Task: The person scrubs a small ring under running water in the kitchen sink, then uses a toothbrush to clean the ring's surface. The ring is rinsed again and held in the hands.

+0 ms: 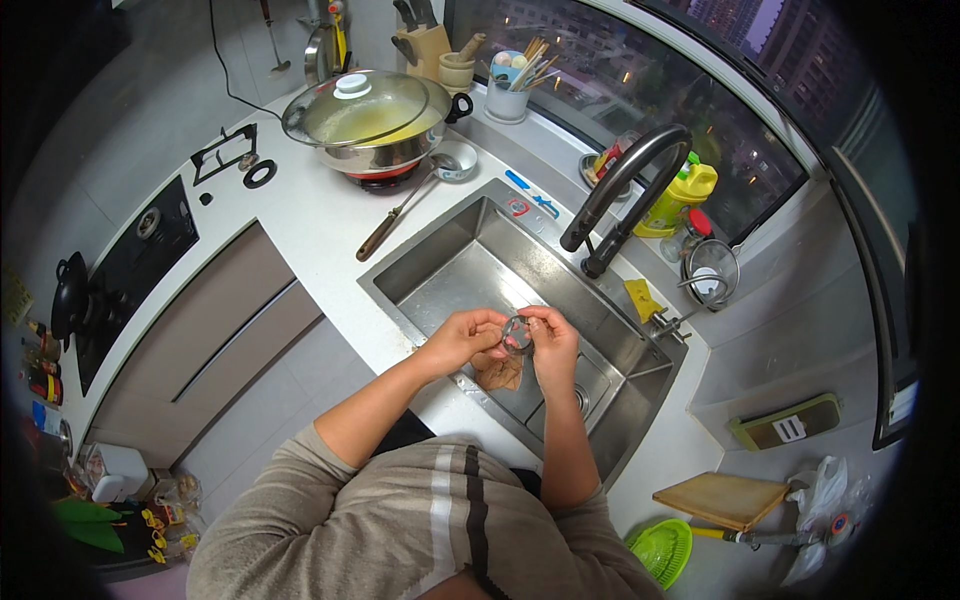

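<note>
Over the near edge of the sink (470,245), my left hand (468,340) and my right hand (552,345) meet around a small round dark-rimmed piece (517,335). The fingertips of both hands are closed on its rim, one hand at each side. Its middle looks paler, and its exact kind is too small to make out. A crumpled brown cloth (500,372) is just below the hands, at the sink's near side. My palms face inward, so part of the piece is hidden by the fingers.
A black tap (640,165) arches over the sink's far right. A lidded steel pot (375,125) and a ladle (405,208) are on the counter to the left. Beyond them lie a pan support (222,155) and black ring (260,174). A yellow sponge (642,299) sits beside the sink.
</note>
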### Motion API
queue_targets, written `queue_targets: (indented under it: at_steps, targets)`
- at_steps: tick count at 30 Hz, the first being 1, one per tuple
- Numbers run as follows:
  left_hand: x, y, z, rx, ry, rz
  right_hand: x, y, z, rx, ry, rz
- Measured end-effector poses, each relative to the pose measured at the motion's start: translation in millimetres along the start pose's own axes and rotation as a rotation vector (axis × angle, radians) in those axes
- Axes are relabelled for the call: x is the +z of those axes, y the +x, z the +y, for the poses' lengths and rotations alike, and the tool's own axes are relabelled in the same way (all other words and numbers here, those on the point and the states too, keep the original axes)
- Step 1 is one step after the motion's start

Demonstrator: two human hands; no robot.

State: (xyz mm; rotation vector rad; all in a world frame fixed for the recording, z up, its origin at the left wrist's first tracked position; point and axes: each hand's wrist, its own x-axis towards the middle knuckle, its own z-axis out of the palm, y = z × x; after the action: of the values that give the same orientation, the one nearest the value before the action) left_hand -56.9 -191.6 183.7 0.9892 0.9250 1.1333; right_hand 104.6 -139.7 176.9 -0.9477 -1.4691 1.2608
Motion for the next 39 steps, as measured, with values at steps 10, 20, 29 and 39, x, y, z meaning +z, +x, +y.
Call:
queue_targets:
  at_steps: [10, 20, 29, 39]
  targets:
    - [4, -1, -6, -0.049, -0.170, 0.059, 0, 0, 4, -0.132, -0.058, 0.063]
    - [20, -7, -14, 0.428, 0.454, 0.373, 6, -4, -4, -0.178, -0.087, 0.111]
    - [19, -8, -15, 0.798, 0.782, 0.431, 29, -14, -4, -0.031, 0.233, 0.271]
    - [20, -6, -22, 0.838, 0.738, 0.445, 47, -17, -23, 0.034, 0.628, 0.395]
